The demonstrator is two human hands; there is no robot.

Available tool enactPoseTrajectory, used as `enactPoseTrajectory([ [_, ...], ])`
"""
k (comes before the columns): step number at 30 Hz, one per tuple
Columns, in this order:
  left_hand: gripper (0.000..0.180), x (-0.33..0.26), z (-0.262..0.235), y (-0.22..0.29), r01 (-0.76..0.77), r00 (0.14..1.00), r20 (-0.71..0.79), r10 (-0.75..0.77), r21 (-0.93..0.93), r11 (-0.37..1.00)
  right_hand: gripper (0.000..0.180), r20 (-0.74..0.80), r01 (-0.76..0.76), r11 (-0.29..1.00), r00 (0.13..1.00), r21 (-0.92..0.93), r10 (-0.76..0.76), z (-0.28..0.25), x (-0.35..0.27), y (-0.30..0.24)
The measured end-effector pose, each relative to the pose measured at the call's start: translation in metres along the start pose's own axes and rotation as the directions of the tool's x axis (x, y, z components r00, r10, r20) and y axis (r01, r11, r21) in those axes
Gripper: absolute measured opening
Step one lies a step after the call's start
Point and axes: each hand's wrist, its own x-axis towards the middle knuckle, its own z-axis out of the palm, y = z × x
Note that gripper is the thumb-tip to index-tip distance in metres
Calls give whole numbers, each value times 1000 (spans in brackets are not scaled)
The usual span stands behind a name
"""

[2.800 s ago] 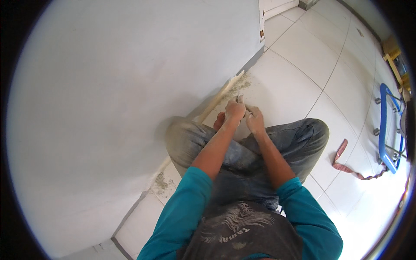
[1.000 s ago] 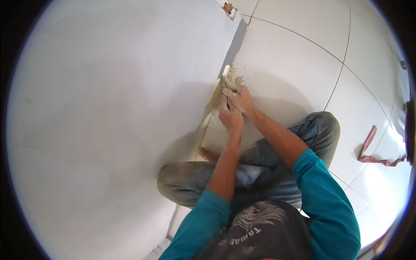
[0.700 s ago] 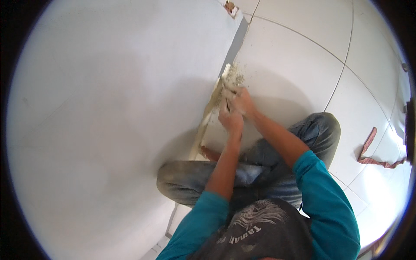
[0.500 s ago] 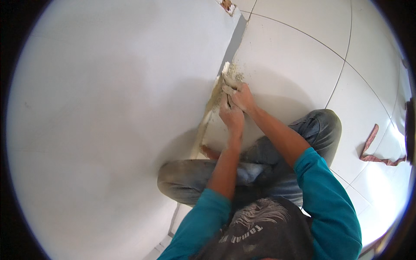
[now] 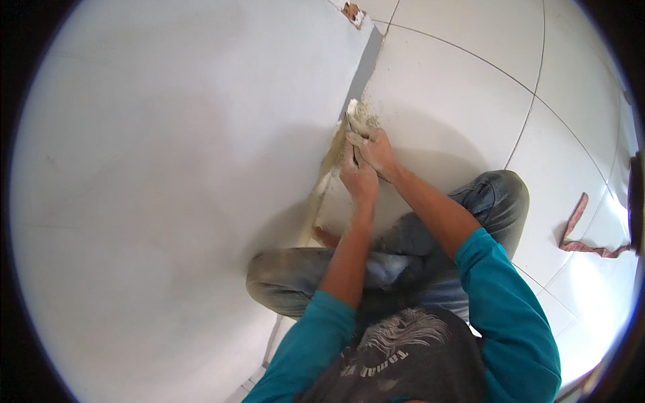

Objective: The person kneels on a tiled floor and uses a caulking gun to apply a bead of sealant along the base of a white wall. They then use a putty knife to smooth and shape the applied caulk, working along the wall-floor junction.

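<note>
Currently both hands meet at the wall base, far centre. Left hand [image 5: 358, 178] and right hand [image 5: 379, 151] share a closed grip on a mortar-caked scraper [image 5: 357, 121], touching the wall-floor joint [image 5: 329, 168]; white floor tile [image 5: 457, 101] right.

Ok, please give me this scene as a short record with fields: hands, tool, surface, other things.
left hand: pressed beside the right hand at the joint between wall and floor
right hand: grips a flat tool smeared with pale paste
joint: brownish filler along the wall base
floor: white tiles
other: reddish strap on the floor, to the person's right
</note>
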Motion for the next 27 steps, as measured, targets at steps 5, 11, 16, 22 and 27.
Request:
enactPoseTrajectory([
  [5,42,4,3,2,68,998,-9,-69,-71,995,54,27,102,995,994,-15,-102,-3,5,2],
  [11,43,6,2,1,87,995,40,-88,22,996,57,43,66,997,997,29,-67,-3,7,-3],
  [16,45,4,10,-5,-4,1000,12,3,12,1000,59,57,59,998,997,2,-59,-6,7,-2],
  [22,44,27,-15,0,-18,987,162,-1,115,993,57,36,21,997,999,76,-23,5,12,-2],
  [27,42,38,-42,1,-16,951,304,-52,216,976,55,40,-37,989,999,144,31,18,0,-4],
])
